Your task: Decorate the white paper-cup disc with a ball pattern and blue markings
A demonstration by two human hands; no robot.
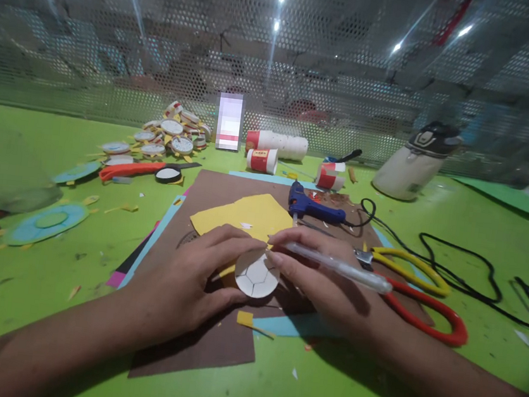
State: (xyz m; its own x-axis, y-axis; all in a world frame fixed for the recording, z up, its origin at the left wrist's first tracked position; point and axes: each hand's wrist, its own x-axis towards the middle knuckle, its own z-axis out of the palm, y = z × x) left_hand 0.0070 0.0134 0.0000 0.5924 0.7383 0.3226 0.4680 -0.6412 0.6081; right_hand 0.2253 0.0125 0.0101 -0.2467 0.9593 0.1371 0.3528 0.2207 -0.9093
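Head view shows, below the frame's centre, a white disc (256, 278) whose left side your left hand (203, 271) grasps between thumb and fingers, while your right hand (320, 272) pinches a translucent pen (340, 266).

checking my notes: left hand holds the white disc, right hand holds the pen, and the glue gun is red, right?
The glue gun is blue, not red, as the head view shows. The left hand does hold the white disc and the right hand the pen.
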